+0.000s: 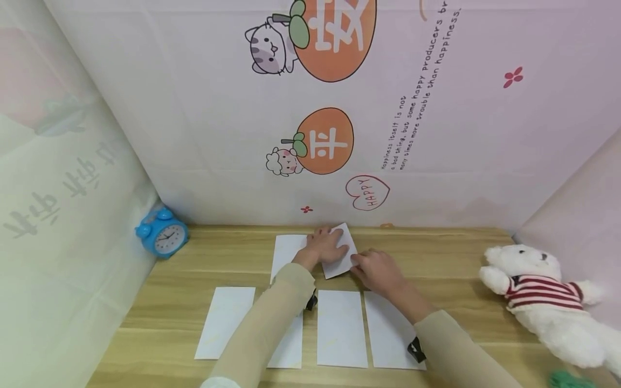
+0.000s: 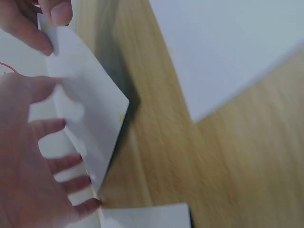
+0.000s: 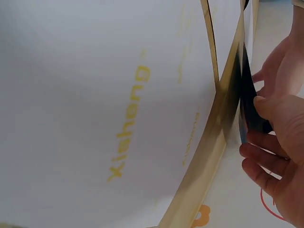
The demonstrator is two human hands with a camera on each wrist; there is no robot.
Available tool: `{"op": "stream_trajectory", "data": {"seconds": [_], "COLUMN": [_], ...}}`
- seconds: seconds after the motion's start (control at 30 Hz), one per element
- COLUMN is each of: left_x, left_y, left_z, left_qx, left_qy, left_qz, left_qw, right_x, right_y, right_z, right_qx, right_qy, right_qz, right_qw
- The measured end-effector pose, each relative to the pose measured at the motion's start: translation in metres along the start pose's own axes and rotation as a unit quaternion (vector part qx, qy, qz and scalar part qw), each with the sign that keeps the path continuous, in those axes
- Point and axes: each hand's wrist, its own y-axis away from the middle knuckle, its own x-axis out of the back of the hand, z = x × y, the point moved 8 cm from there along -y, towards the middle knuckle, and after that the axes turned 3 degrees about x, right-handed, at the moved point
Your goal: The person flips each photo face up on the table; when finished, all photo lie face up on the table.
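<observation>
A white card [image 1: 343,263], tilted up off the wooden table near the back wall, is between my two hands. Its pale back shows in the left wrist view, and its underside looks dark in the right wrist view. My right hand [image 1: 380,270] pinches one end of this card [image 2: 88,90] between thumb and fingers. My left hand [image 1: 322,247] lies along the card's other side, its fingers spread and fingertips by the edge. Just left of it another white card [image 1: 285,252] lies flat, partly covered by that hand.
Several white cards [image 1: 342,328] lie in a front row, some partly under my forearms; yellow "Xisheng" print marks one card [image 3: 128,118]. A blue alarm clock [image 1: 167,237] stands back left. At right lies a white plush bear [image 1: 543,291], with a green object [image 1: 570,379] below it.
</observation>
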Motion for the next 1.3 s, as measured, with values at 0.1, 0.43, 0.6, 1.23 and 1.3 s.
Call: {"op": "stream_trajectory", "data": {"seconds": [0.1, 0.43, 0.6, 1.23, 1.3], "left_x": [0.009, 0.025, 0.035, 0.055, 0.054], "left_y": [0.0, -0.005, 0.002, 0.014, 0.013], "left_z": [0.002, 0.008, 0.012, 0.011, 0.009], "left_qx": [0.018, 0.037, 0.027, 0.006, 0.008], "left_qy": [0.025, 0.055, 0.093, 0.138, 0.138], "left_qz": [0.036, 0.104, 0.143, 0.195, 0.191], "left_qw": [0.9989, 0.9924, 0.9849, 0.9711, 0.9718], "right_x": [0.006, 0.028, 0.032, 0.034, 0.032], "right_y": [0.002, -0.001, -0.003, -0.01, -0.01], "right_z": [-0.002, -0.018, -0.022, -0.037, -0.038], "right_qx": [0.018, 0.056, 0.057, 0.078, 0.086], "right_qy": [0.0, 0.002, 0.004, 0.01, 0.006], "right_qz": [0.031, 0.077, 0.082, 0.089, 0.087], "right_qw": [0.9994, 0.9954, 0.995, 0.993, 0.9925]}}
